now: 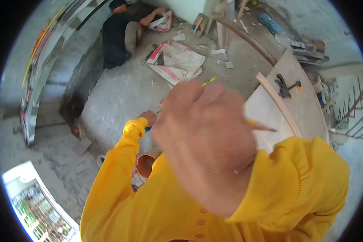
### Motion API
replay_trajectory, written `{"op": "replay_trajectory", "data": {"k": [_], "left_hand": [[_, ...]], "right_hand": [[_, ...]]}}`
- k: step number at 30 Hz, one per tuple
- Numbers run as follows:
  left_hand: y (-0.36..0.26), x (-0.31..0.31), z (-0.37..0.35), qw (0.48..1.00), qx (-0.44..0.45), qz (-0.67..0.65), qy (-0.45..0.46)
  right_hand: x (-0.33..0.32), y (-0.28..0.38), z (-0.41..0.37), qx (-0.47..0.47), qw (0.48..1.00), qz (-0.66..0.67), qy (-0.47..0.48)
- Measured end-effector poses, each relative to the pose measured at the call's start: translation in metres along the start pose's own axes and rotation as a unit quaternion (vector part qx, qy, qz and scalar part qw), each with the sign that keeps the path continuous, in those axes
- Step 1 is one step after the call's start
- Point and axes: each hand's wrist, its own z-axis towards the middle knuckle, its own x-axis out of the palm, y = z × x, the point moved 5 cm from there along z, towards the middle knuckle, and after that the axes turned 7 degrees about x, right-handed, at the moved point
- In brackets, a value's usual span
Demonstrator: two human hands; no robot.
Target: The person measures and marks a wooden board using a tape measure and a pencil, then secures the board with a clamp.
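My right hand (205, 149) is raised close to the camera, large and blurred. Its fingers are closed on a pencil (263, 128), whose sharpened tip points right over a pale board (270, 117). My left hand (149, 117) is lower, at the end of my yellow sleeve, above the concrete floor. Its fingers are curled, and something blue shows just under it; I cannot tell what it holds. An open tin can (145, 165) with a copper-coloured inside stands beside my body below that hand.
Another person in dark clothes (117, 36) crouches at the top. Torn paper sacks (177, 60) lie on the floor. A curved wooden strip (278, 101) and a black hand tool (285, 86) rest on the board. Stair railings (351, 109) are at right, shiny metal rails (48, 52) at left.
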Motion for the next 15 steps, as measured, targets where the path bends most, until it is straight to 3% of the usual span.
{"op": "replay_trajectory", "data": {"k": [6, 13, 14, 15], "left_hand": [[-0.026, -0.007, 0.012, 0.992, 0.090, 0.037, 0.082], [-0.009, 0.001, 0.030, 0.996, 0.019, 0.062, 0.063], [-0.003, 0.002, 0.030, 0.998, -0.047, -0.010, 0.027], [-0.003, 0.006, 0.030, 0.998, -0.047, -0.011, 0.033]], "right_hand": [[-0.018, 0.026, -0.001, 0.044, 0.996, -0.036, -0.076], [-0.014, 0.019, 0.004, 0.074, 0.994, -0.050, -0.058], [-0.012, 0.016, 0.005, 0.077, 0.994, -0.049, -0.054], [-0.011, 0.013, 0.007, 0.080, 0.995, -0.046, -0.049]]}}
